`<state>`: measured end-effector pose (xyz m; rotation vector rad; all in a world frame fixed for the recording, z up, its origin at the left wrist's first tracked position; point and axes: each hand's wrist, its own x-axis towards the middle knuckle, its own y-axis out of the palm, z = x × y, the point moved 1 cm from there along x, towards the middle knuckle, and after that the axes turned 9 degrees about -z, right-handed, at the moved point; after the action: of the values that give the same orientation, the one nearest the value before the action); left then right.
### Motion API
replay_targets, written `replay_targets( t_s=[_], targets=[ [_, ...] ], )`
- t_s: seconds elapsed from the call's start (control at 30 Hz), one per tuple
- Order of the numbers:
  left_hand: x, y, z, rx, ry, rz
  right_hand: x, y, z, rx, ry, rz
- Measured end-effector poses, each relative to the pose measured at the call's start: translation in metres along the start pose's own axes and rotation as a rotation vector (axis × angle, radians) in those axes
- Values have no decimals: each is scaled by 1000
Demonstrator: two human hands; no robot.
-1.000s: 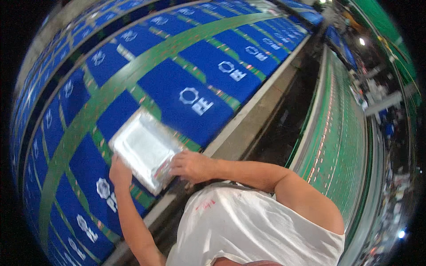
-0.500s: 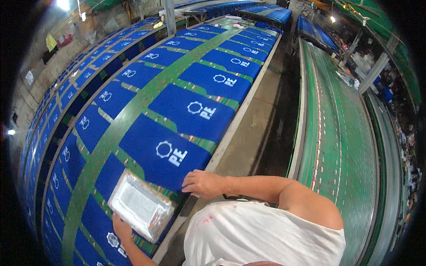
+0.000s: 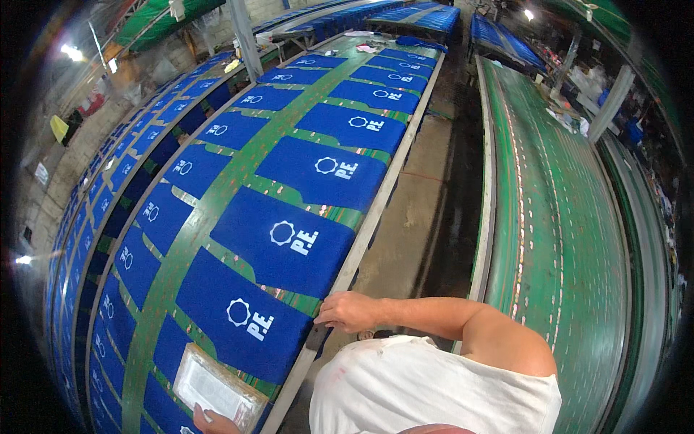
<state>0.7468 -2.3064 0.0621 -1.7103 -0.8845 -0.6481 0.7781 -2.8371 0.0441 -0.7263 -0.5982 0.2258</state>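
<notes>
At the lower left, my left hand (image 3: pixel 215 421) grips the near side of a screen-printing frame (image 3: pixel 254 411), partly cut off by the hand. This rectangular frame has a pale, worn border and a whitish middle, and it lies over blue fabric on the long printing table. Just beyond it is a blue cloth piece (image 3: pixel 202 289) with a white ring and lettering printed on it. My right hand (image 3: pixel 348 311) is at the table's right edge, fingers bent and together beside that cloth's corner. What it holds, if anything, is hidden.
More printed blue pieces (image 3: pixel 278 170) run in two rows along the green table (image 3: pixel 217 189), edged by a pale rail (image 3: pixel 376 217). A walkway (image 3: pixel 416 202) separates it from another green table (image 3: pixel 571 239) at the right. A post (image 3: pixel 244 36) stands on the left.
The printing frame and my left hand have moved nearer, toward the lower edge; another white-printed cloth piece shows beyond the frame. My right hand stays at the table edge, and the view has tilted.
</notes>
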Motion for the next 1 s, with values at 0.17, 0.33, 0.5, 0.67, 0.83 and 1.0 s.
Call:
replay_targets(
  t_s=[0.17, 0.33, 0.5, 0.67, 0.83, 1.0],
  targets=[
    [-25, 35, -17, -217, -77, 47, 10, 7, -2, 182, 55, 23],
    [-17, 71, -140, -700, 56, 301, 42, 10, 61, 357, -208, 119],
    [-27, 91, -255, -1078, 309, 541, 84, 27, 148, 486, -651, 78],
    [-43, 107, -351, -1470, 409, 1004, 102, 54, 186, 524, -731, 167],
    [-63, 127, -405, -1569, 547, 1110, 114, 59, 190, 603, -760, 437],
    [-11, 147, -394, -1418, 445, 1252, 126, 21, 170, 923, -857, -1]
  ],
)
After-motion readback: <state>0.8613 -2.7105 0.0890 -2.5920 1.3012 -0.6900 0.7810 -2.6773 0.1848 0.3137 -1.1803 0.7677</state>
